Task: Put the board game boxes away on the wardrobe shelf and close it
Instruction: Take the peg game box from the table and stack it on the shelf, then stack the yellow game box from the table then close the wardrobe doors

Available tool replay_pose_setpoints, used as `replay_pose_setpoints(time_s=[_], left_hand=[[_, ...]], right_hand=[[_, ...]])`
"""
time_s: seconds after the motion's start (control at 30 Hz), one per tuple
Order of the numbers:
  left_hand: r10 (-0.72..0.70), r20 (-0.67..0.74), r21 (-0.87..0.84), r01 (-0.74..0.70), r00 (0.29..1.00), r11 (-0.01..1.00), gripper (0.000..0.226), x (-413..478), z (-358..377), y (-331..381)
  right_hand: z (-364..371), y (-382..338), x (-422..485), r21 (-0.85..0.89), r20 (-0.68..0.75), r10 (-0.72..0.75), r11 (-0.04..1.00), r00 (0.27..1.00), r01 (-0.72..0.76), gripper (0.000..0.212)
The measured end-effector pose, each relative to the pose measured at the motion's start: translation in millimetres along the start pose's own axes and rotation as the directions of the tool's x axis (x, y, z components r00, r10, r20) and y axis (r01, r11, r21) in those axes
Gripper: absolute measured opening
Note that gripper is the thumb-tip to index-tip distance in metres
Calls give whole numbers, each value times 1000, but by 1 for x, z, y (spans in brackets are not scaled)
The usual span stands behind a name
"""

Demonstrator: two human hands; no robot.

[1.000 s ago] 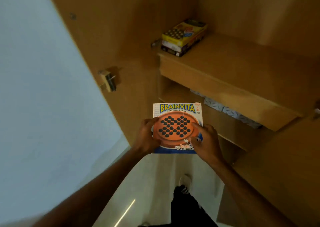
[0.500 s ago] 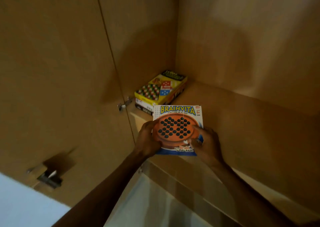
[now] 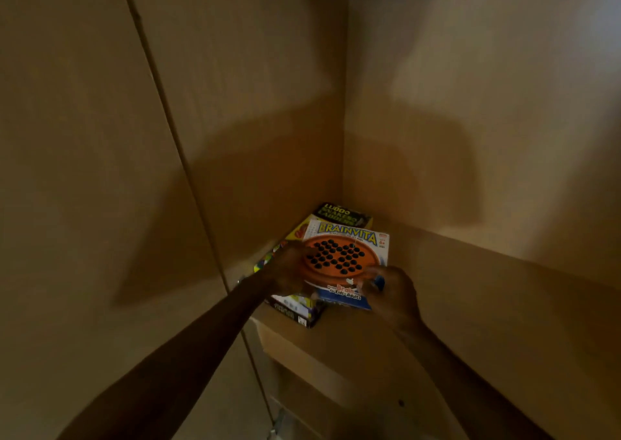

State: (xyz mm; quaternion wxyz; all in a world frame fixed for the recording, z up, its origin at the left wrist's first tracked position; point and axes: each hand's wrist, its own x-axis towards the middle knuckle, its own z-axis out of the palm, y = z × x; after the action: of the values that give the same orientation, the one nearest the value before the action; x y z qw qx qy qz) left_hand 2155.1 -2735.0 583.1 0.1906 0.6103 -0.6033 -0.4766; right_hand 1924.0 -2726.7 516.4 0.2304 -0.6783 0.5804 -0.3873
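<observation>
Brainvita box (image 3: 346, 261): held flat, face up, between both hands over the stack (image 3: 295, 308) in the shelf's far-left corner. Left hand (image 3: 289, 271) grips the left edge. Right hand (image 3: 391, 293) pinches the near right corner, fingers (image 3: 368, 280) curled onto the lid. The frame is blurred, so I cannot tell whether the box rests on the stack or hangs just above it.

The box is near square, and its title edge points away from the fingers toward the back corner. Ludo box (image 3: 342, 216) shows just beyond that edge. The Brainvita box sits skewed and overhangs the stack to the right.

Judgement: placing is nearly done. The next move is a short push away and leftward to square it.

Room: the side wall is close by the left hand. Bare shelf (image 3: 487, 305) lies right of the right hand, the easier way out. Door (image 3: 67, 204), left of the left arm, stands open and is not yet closed.
</observation>
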Motion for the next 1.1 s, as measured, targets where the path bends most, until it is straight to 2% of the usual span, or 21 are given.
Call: replay_pose_setpoints(time_s=[0.07,0.13,0.17,0.2,0.27,0.33,0.47,0.57,0.67,0.73,0.8,0.93,1.1], left_hand=[[80,-6,48,-80,997,996,39,14,-17,-4],[189,-87,198,-169,978,966,34,22,-29,-14],[246,-149,333,-186,958,924,27,23,-30,-17],[283,-186,369,-200,941,908,25,23,-29,-19],[335,-246,540,-158,910,827,36,20,-27,-25],[365,-306,565,-141,879,813,42,21,-25,-35],[327,-347,501,-121,879,857,50,20,-25,-42],[350,-326,455,-179,878,872,52,11,-20,-43],[326,-414,358,-177,850,917,43,-9,0,-51],[261,-563,264,-128,784,956,32,-30,21,-62],[152,-634,91,-122,758,988,32,-53,47,-76],[-33,-669,-147,-88,743,985,22,-110,102,-114],[-210,-681,-284,10,702,959,23,-213,173,-156]], right_hand=[[8,-2,10,-14,-15,-68,998,998,68,9],[14,-8,17,-17,-18,-128,992,992,128,7],[16,-11,18,-6,-10,-163,987,987,163,8],[18,-15,18,7,15,-191,982,981,191,9],[23,-18,18,49,70,-221,975,973,218,13],[27,-18,20,93,131,-222,973,966,211,20],[30,-21,25,62,261,-214,977,941,205,30],[28,-18,22,84,332,-197,980,922,179,42],[22,-15,8,109,345,-222,975,912,196,50],[18,-14,-8,126,323,-225,973,919,193,45],[14,-14,-26,155,303,-236,968,923,196,42],[15,-12,-72,225,381,-213,965,900,133,40],[29,-15,-150,241,589,-205,968,782,72,39]])
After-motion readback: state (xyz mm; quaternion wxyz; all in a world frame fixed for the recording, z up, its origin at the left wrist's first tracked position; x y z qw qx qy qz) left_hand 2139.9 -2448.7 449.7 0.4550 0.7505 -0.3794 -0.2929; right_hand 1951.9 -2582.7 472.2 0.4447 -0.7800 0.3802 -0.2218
